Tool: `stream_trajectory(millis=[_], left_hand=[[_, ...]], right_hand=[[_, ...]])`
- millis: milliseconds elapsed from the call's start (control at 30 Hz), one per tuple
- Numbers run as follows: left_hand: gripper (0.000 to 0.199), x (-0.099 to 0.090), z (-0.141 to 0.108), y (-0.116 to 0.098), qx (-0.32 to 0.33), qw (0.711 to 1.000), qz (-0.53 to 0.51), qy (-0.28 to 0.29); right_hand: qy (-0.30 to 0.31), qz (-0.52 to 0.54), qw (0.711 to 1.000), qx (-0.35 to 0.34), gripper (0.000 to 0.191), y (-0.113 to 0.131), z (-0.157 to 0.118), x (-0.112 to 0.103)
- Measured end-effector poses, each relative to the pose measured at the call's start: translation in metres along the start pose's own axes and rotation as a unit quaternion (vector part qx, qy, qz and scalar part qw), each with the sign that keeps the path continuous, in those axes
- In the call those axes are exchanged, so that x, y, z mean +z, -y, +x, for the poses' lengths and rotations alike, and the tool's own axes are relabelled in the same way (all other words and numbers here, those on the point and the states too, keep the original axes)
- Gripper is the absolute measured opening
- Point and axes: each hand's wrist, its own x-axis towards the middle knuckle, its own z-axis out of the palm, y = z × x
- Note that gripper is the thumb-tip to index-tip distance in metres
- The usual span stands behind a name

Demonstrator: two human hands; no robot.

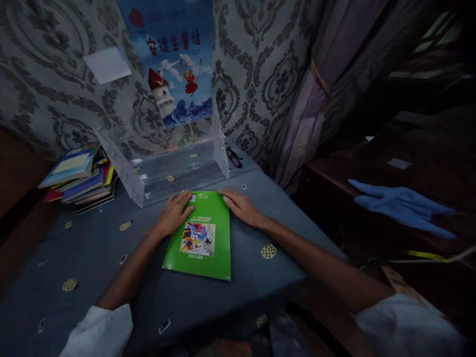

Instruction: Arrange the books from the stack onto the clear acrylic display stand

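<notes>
A green book [219, 238] with a colourful picture on its cover lies flat on the table, its printing upside down to me. My left hand [175, 213] holds its far left corner, the thumb resting on the cover and the fingers along the edge. At the far right corner, my right hand [243, 207] grips the book, fingers over the top edge and thumb by the side. Just beyond the book stands a clear plastic rack [130, 181] with upright side panels.
Several stacked books [87, 176] sit at the left. Glasses [234, 157] lie right of the rack. A picture-book poster [182, 64] and a white card [107, 64] are against the patterned wall. A blue glove [401, 206] lies on a dark surface beyond the blue-grey tablecloth [145, 287].
</notes>
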Motion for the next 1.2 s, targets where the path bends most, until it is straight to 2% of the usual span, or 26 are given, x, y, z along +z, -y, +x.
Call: stream_trajectory(millis=[100, 267, 467, 700, 833, 933, 1067, 1200], left_hand=[[0.054, -0.002, 0.014, -0.016, 0.026, 0.998, 0.050, 0.018], [0.055, 0.007, 0.034, -0.052, 0.099, 0.993, 0.061, 0.037], [0.056, 0.015, 0.035, -0.086, 0.169, 0.982, 0.056, 0.055], [0.054, 0.012, -0.003, -0.117, 0.230, 0.968, 0.036, 0.093], [0.052, 0.011, -0.031, -0.128, 0.241, 0.965, 0.015, 0.107], [0.054, 0.008, -0.048, -0.130, 0.242, 0.964, 0.002, 0.111], [0.073, 0.002, -0.069, -0.128, 0.247, 0.962, -0.006, 0.117], [0.089, 0.003, -0.092, -0.117, 0.236, 0.968, 0.011, 0.082]], right_hand=[[-0.013, 0.061, 0.998, 0.018, 0.049, 0.001, 0.003, -0.006], [-0.040, 0.155, 0.986, 0.046, 0.052, -0.006, 0.010, -0.010], [-0.056, 0.194, 0.978, 0.057, 0.054, -0.013, 0.014, -0.006], [-0.046, 0.105, 0.993, 0.009, 0.047, -0.008, 0.011, -0.008], [-0.003, 0.032, 0.999, -0.038, 0.042, -0.007, 0.008, -0.006], [0.033, -0.029, 0.997, -0.056, 0.041, -0.005, 0.005, -0.004], [0.046, -0.064, 0.995, -0.065, 0.040, -0.001, 0.003, -0.004], [0.053, -0.080, 0.994, -0.060, 0.040, 0.000, 0.003, -0.004]])
